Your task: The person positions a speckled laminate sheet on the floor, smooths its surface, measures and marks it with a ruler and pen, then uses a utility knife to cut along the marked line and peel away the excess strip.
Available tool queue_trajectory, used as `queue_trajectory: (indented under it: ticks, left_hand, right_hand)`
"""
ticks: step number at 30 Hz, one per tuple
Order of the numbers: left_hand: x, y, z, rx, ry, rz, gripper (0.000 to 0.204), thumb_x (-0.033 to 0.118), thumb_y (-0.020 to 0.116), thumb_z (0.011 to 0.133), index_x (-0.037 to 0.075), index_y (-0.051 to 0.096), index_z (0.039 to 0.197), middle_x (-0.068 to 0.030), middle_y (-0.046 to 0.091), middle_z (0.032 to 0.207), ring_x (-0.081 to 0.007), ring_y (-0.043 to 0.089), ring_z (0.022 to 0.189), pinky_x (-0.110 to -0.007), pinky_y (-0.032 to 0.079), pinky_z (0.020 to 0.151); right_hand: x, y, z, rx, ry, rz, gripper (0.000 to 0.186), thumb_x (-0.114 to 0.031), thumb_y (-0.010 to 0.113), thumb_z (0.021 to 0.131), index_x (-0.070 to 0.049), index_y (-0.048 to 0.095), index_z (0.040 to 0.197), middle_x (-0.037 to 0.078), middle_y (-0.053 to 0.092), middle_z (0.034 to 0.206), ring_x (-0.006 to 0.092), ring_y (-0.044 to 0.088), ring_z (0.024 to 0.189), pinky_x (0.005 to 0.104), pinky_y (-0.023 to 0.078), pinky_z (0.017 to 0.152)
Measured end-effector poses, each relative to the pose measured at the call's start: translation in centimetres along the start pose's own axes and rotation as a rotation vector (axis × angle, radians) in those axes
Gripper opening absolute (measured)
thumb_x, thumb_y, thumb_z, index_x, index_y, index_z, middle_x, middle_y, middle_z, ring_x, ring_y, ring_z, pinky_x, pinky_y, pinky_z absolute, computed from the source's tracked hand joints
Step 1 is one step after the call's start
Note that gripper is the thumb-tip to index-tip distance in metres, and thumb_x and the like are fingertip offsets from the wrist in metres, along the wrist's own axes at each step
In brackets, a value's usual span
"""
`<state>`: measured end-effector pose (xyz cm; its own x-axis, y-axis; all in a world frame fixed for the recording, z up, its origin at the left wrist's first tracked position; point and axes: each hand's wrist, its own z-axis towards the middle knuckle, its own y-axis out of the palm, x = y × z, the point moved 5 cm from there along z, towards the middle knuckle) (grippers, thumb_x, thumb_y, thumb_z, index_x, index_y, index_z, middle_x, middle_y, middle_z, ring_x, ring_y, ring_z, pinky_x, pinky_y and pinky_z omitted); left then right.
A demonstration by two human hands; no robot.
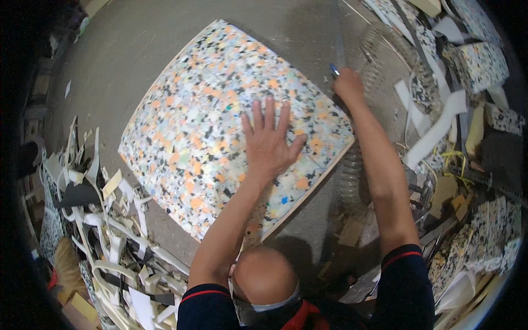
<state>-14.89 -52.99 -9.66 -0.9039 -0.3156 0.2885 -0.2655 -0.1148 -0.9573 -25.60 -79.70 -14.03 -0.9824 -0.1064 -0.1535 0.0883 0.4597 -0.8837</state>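
A square slab of speckled foam (192,110), white with orange, black and blue flecks, lies diagonally on a grey surface, with a pale strip along its edges. My left hand (269,140) is pressed flat on its right half, fingers spread and pointing away from me. Just outside the slab’s upper right edge, my right hand (346,85) grips a slim blue tool (334,70); what kind it is, I cannot make out. Behind and below that hand runs a clear coiled hose (350,176), partly hidden by my right forearm.
Heaps of white foam offcuts (118,247) and dark scraps crowd the lower left. More strips, yellow pieces and speckled foam blocks (478,66) pile along the right. The grey floor (132,49) extends beyond the slab. A rounded patch of my bare skin shows between my arms at the bottom.
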Motion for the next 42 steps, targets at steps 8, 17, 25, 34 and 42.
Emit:
queue_trajectory:
  ticks: [8, 17, 25, 34, 42]
  left_hand:
    - [0.1, -0.2, 0.1, -0.014, -0.012, 0.001, 0.086, 0.066, 0.044, 0.098, 0.01, 0.029, 0.162, -0.0226, 0.021, 0.167, -0.0438, 0.009, 0.157, -0.065, 0.004, 0.123]
    - [0.1, -0.3, 0.2, 0.038, -0.01, 0.021, 0.081, 0.055, 0.049, 0.099, 0.002, 0.035, 0.158, -0.0231, 0.027, 0.166, -0.0447, 0.016, 0.155, -0.064, 0.007, 0.123]
    - [-0.5, 0.4, 0.1, -0.012, 0.061, -0.006, 0.088, 0.059, 0.052, 0.096, 0.002, 0.031, 0.159, -0.0242, 0.023, 0.167, -0.046, 0.013, 0.156, -0.066, 0.008, 0.122]
    - [9.2, 1.1, -7.8, -0.146, 0.28, 0.054, 0.086, 0.03, 0.071, 0.087, 0.001, 0.032, 0.157, -0.019, 0.023, 0.167, -0.04, 0.017, 0.156, -0.064, 0.014, 0.122]
    - [7.3, 1.4, -11.1, -0.153, 0.342, -0.056, 0.082, 0.004, 0.068, 0.085, 0.004, 0.032, 0.158, -0.0166, 0.028, 0.167, -0.0399, 0.024, 0.154, -0.062, 0.019, 0.122]
  right_hand:
    - [1.7, -0.2, -1.2, 0.01, 0.07, 0.009, 0.041, -0.02, 0.075, 0.089, -0.006, 0.067, 0.126, 0.017, 0.069, 0.125, 0.0326, 0.066, 0.119, 0.0462, 0.054, 0.099]
    - [2.5, 0.0, 1.1, -0.223, 0.055, -0.012, 0.05, -0.027, 0.08, 0.079, -0.004, 0.071, 0.122, 0.016, 0.07, 0.128, 0.0297, 0.067, 0.121, 0.0417, 0.054, 0.1]
    - [4.3, 1.3, 2.4, -0.028, 0.085, -0.011, 0.06, -0.037, 0.08, 0.08, -0.005, 0.068, 0.129, 0.016, 0.067, 0.134, 0.0298, 0.066, 0.123, 0.0408, 0.054, 0.1]
    - [4.8, 1.8, 1.2, 0.032, -0.02, 0.053, 0.055, -0.032, 0.076, 0.078, 0.001, 0.071, 0.121, 0.022, 0.071, 0.124, 0.0366, 0.069, 0.114, 0.0443, 0.055, 0.098]
    - [12.7, -0.7, 1.2, 0.16, 0.023, 0.056, 0.051, -0.028, 0.078, 0.075, 0.003, 0.071, 0.115, 0.025, 0.073, 0.114, 0.0389, 0.071, 0.108, 0.0458, 0.056, 0.093]
